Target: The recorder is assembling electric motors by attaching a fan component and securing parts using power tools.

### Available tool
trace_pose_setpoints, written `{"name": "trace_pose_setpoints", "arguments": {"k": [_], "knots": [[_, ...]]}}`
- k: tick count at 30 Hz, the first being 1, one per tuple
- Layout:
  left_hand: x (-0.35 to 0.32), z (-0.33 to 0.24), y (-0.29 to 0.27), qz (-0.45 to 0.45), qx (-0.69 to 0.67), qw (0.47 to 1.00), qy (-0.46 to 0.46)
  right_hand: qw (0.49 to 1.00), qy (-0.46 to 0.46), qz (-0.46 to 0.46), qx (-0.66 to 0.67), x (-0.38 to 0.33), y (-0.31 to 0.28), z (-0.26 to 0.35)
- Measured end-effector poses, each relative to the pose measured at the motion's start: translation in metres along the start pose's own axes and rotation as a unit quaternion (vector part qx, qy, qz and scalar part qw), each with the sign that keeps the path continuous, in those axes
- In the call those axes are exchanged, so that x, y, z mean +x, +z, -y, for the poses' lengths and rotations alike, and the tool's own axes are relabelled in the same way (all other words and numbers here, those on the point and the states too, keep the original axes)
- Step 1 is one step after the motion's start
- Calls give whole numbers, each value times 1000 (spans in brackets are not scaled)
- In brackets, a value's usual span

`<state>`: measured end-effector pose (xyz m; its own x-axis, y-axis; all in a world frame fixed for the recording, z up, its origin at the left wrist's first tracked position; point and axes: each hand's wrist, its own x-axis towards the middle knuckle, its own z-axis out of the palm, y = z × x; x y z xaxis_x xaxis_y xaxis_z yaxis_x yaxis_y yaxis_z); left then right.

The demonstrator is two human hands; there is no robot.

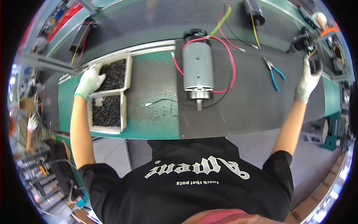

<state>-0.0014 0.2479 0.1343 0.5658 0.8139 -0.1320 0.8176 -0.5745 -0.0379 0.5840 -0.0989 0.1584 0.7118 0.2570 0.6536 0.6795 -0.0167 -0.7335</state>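
The left hand, half-curled, reaches into a bin of black parts; whether it holds any, I cannot tell. The right hand grips a black tool. Between them, a motor lies on the bench, left of pliers.

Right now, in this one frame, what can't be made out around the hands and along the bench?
All in the head view:
- Whether the left hand holds any black pieces: its own glove hides this.
- Single black pieces' exact shape: too small, heaped together.
- Full form of the dark object at the right hand: partly covered by the fingers.
- Far end of the black cylinder: cut off by the top edge.
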Motion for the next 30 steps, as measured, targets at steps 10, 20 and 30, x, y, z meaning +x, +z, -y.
{"name": "trace_pose_setpoints", "arguments": {"k": [10,20,30], "knots": [[-51,-20,-11,-155,-251,952,-81,947,53,315,28,117,11,-105],[-106,-229,-19,-48,-954,282,88,685,118,216,686,-30,26,143],[-105,-296,-2,117,-971,167,125,683,130,210,687,-93,56,209]]}}
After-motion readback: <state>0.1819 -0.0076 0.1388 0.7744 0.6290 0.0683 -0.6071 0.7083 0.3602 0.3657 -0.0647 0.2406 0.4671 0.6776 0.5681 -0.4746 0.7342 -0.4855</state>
